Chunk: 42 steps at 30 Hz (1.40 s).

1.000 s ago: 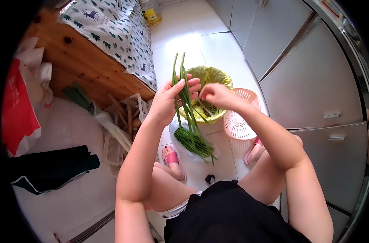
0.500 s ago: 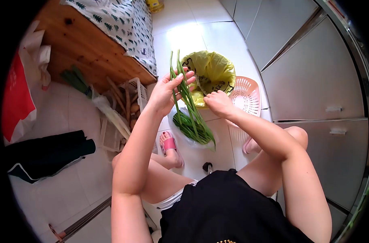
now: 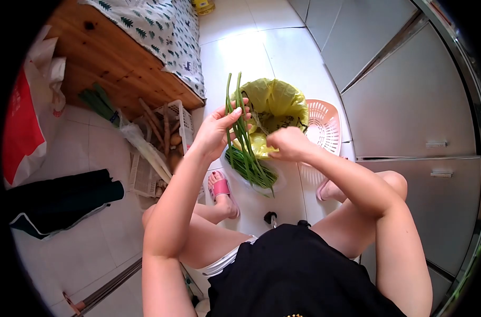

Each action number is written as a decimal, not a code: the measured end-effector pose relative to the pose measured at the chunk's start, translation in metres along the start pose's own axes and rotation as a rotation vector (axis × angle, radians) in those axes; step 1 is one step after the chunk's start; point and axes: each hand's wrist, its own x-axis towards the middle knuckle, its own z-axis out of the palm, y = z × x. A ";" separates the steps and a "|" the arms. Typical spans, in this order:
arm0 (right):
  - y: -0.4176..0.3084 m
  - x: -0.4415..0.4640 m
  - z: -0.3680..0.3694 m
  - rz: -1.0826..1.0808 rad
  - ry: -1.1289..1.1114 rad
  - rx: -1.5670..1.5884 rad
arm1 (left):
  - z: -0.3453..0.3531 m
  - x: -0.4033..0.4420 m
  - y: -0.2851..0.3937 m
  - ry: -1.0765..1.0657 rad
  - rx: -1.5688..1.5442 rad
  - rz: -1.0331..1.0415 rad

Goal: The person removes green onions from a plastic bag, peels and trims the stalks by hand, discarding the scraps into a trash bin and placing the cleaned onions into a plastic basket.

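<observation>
Several long green stalks (image 3: 242, 132) stand upright in my left hand (image 3: 219, 128), held between its thumb and fingers. My right hand (image 3: 289, 143) is closed at the near right edge of a bin lined with a yellow bag (image 3: 267, 92); its fingertips are blurred, and what they hold, if anything, I cannot make out. Below the hands, a bundle of green stalks (image 3: 251, 168) lies on a clear plastic bag (image 3: 275, 182) on the floor. The lower ends of the held stalks overlap this bundle.
A pink perforated basket (image 3: 333, 127) sits right of the bin. At the left are a white crate (image 3: 185, 124) with root vegetables, wrapped leeks (image 3: 140, 145), a red and white bag (image 3: 24, 127) and a dark folded cloth (image 3: 66, 203). Steel cabinets (image 3: 409, 100) line the right.
The view has tilted downward since the earliest frame. My right hand has shifted slightly right, away from the stalks. My left hand keeps its hold on them.
</observation>
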 end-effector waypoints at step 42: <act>0.015 0.030 -0.063 0.290 0.302 1.245 | 0.028 0.002 -0.003 0.157 0.134 0.101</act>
